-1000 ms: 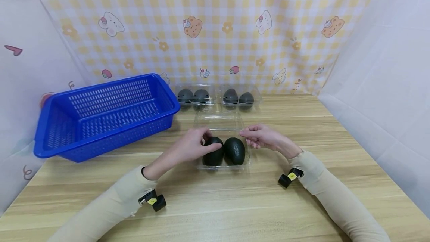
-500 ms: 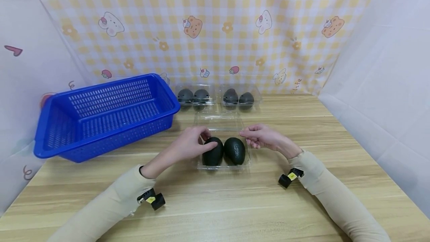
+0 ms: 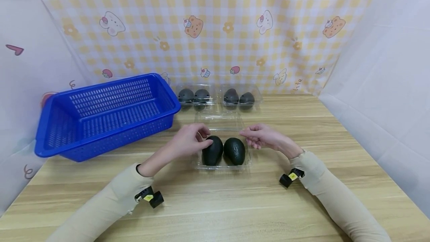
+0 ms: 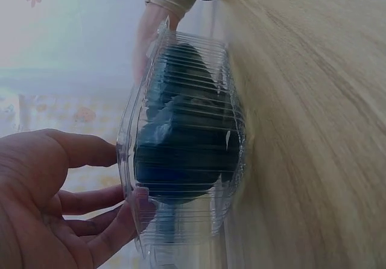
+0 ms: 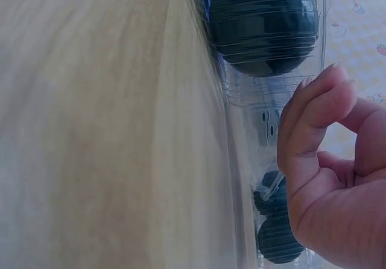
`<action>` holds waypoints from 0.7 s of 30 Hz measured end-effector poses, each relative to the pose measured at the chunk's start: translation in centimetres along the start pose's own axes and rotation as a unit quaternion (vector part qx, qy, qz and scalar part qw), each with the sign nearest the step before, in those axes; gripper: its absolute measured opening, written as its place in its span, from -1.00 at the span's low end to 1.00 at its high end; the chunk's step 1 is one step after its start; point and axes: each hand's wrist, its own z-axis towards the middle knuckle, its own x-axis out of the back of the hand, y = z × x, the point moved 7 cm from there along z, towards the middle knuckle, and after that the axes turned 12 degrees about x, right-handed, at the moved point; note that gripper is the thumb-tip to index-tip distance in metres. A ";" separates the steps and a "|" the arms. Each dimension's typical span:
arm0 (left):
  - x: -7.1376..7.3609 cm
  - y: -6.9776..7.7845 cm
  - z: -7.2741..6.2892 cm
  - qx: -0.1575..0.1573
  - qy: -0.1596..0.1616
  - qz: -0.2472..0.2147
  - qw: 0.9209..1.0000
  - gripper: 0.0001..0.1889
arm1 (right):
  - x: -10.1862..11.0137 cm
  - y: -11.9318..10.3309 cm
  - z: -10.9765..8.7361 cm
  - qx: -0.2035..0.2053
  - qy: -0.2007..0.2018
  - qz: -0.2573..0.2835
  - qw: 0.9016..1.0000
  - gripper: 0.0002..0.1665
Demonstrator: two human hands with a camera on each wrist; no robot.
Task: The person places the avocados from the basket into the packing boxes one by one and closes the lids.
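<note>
A clear plastic clamshell container (image 3: 221, 167) lies opened on the table, its lid (image 3: 220, 120) folded back away from me. Two dark green avocados sit side by side in its base: the left avocado (image 3: 212, 152) and the right avocado (image 3: 234, 151). My left hand (image 3: 189, 139) is at the base's left side, fingers loosely bent, thumb tip overlapping the left avocado; in the left wrist view, fingertips (image 4: 136, 205) touch the plastic rim. My right hand (image 3: 263, 136) pinches the container's right edge near the hinge, thumb and index together, the other fingers curled.
A blue perforated basket (image 3: 124, 128) stands at the left with nothing in it. Behind the lid are two closed clamshells, a left one (image 3: 195, 86) and a right one (image 3: 240, 87), each with two avocados. A checked curtain (image 3: 215, 47) hangs behind the table.
My left hand has drawn back leftward from the left avocado, the thumb sliding off its top toward its left side. That avocado has shifted slightly. My right hand has stayed in place.
</note>
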 end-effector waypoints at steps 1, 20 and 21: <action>0.1 0.0 0.0 -0.003 0.004 0.000 1.000 -0.75 | 0.0 0.0 0.0 0.001 0.000 -0.001 1.000 -0.70; 3.1 -2.6 0.9 0.016 0.079 0.006 0.997 -0.74 | 0.9 -0.4 0.1 0.010 0.036 0.007 0.999 -0.68; 3.2 -2.9 1.0 0.022 0.078 0.008 0.997 -0.73 | 0.9 -0.4 0.1 0.010 0.040 0.008 0.999 -0.67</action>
